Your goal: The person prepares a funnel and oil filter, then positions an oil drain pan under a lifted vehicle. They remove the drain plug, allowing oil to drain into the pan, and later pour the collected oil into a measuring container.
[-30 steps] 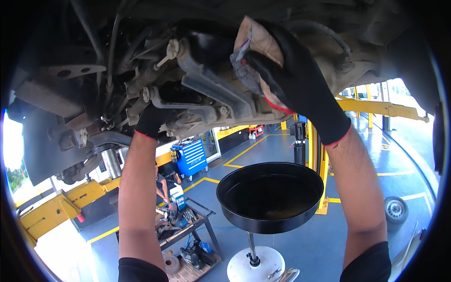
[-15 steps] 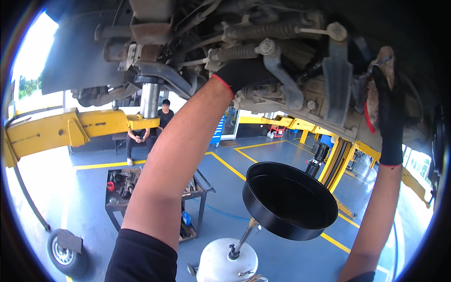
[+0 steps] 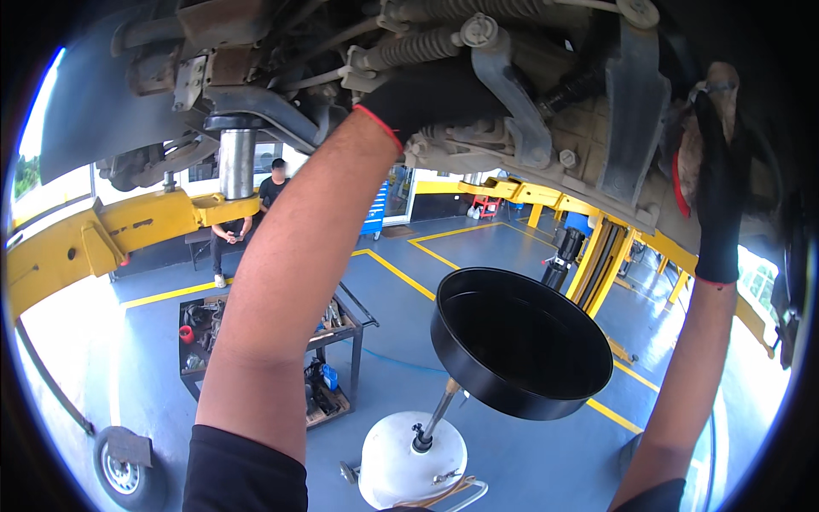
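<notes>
My left hand [image 3: 448, 98], in a black glove with a red cuff edge, reaches up into the vehicle's underside. Its fingers disappear behind a grey metal arm [image 3: 509, 98] near a ribbed rubber boot [image 3: 409, 51]. On the right, my gloved right hand [image 3: 719, 183] is raised against the underbody, closed on a stained brownish cloth [image 3: 693, 158] with a red edge. Between the two hands hangs a flat grey bracket [image 3: 631, 119], with a bolt head [image 3: 568, 159] beside it. Below them stands a wide black drain pan [image 3: 452, 341] on a white tank [image 3: 397, 465].
A yellow lift arm [image 3: 94, 239] and its metal post [image 3: 237, 162] support the vehicle at left. Below are a tool cart [image 3: 354, 328] with parts and a wheel [image 3: 124, 474] on the floor. A person [image 3: 275, 183] sits behind. A yellow lift column [image 3: 604, 264] stands beyond the pan.
The view has shifted, so the underbody sits higher and the cart and seated person lie further left. Both hands stay in about the same places on the vehicle.
</notes>
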The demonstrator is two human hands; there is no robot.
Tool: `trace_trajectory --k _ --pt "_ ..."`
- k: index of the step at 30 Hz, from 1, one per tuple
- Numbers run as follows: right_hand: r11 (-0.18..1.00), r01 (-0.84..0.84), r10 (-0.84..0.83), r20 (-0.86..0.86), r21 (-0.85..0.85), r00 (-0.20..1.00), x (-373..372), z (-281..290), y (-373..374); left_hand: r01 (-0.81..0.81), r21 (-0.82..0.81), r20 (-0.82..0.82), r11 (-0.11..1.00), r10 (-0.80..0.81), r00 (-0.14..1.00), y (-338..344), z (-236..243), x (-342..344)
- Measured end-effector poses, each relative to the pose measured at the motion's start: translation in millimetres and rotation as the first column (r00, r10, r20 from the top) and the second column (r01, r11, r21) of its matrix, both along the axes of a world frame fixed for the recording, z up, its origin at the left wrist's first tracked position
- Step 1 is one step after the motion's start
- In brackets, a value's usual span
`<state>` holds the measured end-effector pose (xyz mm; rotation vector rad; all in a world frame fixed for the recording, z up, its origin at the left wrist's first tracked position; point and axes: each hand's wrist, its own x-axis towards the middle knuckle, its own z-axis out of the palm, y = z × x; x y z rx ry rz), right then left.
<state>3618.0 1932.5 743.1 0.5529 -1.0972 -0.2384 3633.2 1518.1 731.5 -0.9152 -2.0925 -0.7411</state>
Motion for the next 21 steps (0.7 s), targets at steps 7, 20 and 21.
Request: trace_trajectory --k 7,20,21 --pt "0.962 -0.270 0.261 0.181 0.029 0.948 8.1 8.0 -11.2 0.056 -0.019 0.011 0.998 -0.056 0.998 -8.2 0.5 -11.9" --pt "0.380 -0.882 0.882 0.395 -0.279 0.255 53.7 -7.9 -77.8 -0.040 -0.124 -0.341 0.991 -0.005 0.940 -15.0 -3.5 -30.6" --pt "0.300 -0.908 0.904 0.392 -0.293 0.172 52.6 -6.6 -76.5 -0.038 -0.163 -0.369 0.986 -0.025 0.929 -13.0 -1.4 -27.5"
